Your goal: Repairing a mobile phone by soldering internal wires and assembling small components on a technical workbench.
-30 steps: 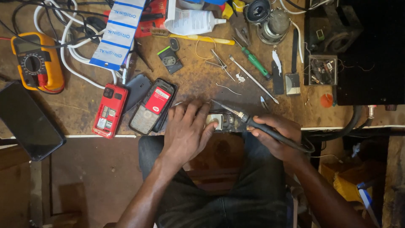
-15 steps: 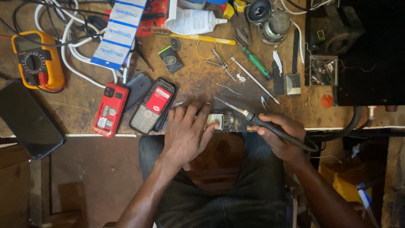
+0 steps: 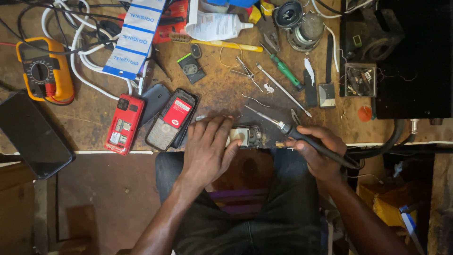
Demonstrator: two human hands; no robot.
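At a cluttered wooden workbench [image 3: 222,97], a small circuit board [image 3: 245,136] is pinned at the near edge under the spread, flattened fingers of the left hand [image 3: 207,148]. A soldering iron [image 3: 302,137] is gripped in the closed right hand [image 3: 318,151], its tip raised just beyond the board. A red phone [image 3: 123,123] lies nearby.

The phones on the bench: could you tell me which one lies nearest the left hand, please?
The opened grey phone with the red battery, just beside the left hand. The red phone lies farther left, the black slab phone farthest.
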